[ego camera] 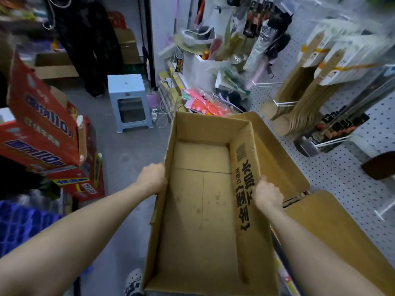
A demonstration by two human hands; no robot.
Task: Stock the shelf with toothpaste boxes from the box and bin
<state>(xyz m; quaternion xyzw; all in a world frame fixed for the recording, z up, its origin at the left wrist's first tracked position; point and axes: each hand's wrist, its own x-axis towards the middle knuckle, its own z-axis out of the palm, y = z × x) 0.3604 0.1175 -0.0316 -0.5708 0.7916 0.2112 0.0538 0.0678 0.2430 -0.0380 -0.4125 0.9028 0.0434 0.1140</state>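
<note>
A large open cardboard box (201,199) is held out in front of me over the grey floor, and nothing lies inside it. My left hand (152,177) grips its left wall near the middle. My right hand (267,194) grips the right wall, where black printed characters run along the folded-in flap. The outer right flaps hang open to the side. No toothpaste boxes show anywhere in view. A blue plastic bin (23,225) sits at the lower left edge, its contents blurred.
Red printed cartons (42,135) are stacked on the left. A pale blue plastic stool (129,101) stands on the floor ahead. A white pegboard shelf (333,171) with hanging wooden spatulas and packets runs along the right. Cluttered goods lie ahead.
</note>
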